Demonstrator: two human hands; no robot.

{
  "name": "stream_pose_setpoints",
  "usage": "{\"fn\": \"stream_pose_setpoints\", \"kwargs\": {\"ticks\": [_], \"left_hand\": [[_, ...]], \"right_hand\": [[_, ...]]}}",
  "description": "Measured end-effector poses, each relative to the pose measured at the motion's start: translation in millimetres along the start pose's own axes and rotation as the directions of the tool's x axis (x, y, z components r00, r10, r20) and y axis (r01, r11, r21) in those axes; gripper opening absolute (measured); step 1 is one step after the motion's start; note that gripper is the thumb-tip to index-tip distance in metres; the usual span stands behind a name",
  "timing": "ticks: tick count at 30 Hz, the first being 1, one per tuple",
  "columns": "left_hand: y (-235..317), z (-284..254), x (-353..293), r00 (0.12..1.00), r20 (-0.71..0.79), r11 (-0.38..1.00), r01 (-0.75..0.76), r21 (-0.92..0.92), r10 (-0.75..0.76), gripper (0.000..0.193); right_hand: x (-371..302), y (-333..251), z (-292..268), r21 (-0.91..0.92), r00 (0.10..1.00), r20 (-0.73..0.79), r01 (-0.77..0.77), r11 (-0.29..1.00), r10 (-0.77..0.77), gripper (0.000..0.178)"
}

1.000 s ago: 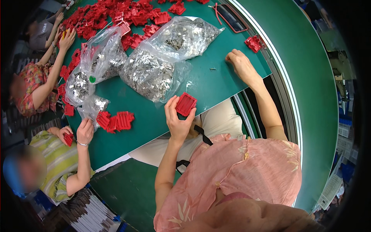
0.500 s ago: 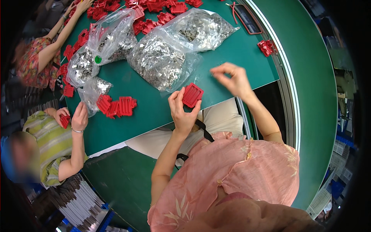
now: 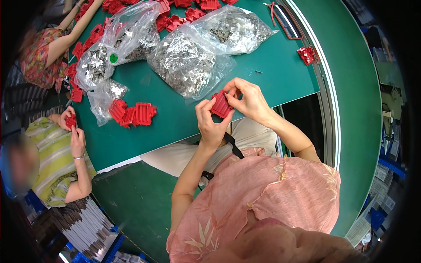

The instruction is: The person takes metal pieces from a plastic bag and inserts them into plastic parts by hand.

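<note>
My left hand (image 3: pixel 212 125) grips a red plastic part (image 3: pixel 222 105), a small rectangular block with parallel grooves, held tilted above the near edge of the green table. My right hand (image 3: pixel 247 98) is closed in a pinch at the part's upper edge. Whatever sits between its fingertips is too small to make out. Just beyond both hands lies a clear plastic bag (image 3: pixel 182 65) full of small shiny metal pieces. A tiny dark metal piece (image 3: pixel 258 72) rests alone on the table, past my right hand.
Several similar red parts (image 3: pixel 144 114) lie to the left, with more piled at the back. Other bags of metal pieces (image 3: pixel 237 30) stand beyond. A phone in a red-brown case (image 3: pixel 287 22) and a red part (image 3: pixel 306 55) are far right. Two co-workers sit left; one (image 3: pixel 72 131) handles a red part.
My right hand has come left and down onto the red part, which it was apart from before. The nearer co-worker's hands have come together at their red part.
</note>
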State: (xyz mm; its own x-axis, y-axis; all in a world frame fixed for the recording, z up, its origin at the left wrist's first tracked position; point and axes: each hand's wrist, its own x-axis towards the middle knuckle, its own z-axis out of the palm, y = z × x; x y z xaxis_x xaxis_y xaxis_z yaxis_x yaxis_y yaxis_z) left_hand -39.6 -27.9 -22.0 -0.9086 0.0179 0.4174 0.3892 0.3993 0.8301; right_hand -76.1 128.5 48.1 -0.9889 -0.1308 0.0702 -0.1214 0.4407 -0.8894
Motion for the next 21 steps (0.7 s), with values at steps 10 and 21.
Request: {"fn": "stream_pose_setpoints", "kwargs": {"ticks": [10,21], "left_hand": [[3,-12,4,0.997,-0.005,0.997,-0.075,0.019,0.075,0.065],[-10,-26,-7,1.0,-0.019,1.0,-0.019,0.006,0.02,0.065]], "right_hand": [[29,40,-8,0.435,0.877,0.474,-0.304,0.848,0.072,0.02],[67,26,34,-0.338,0.951,0.176,0.301,0.892,-0.254,0.017]]}}
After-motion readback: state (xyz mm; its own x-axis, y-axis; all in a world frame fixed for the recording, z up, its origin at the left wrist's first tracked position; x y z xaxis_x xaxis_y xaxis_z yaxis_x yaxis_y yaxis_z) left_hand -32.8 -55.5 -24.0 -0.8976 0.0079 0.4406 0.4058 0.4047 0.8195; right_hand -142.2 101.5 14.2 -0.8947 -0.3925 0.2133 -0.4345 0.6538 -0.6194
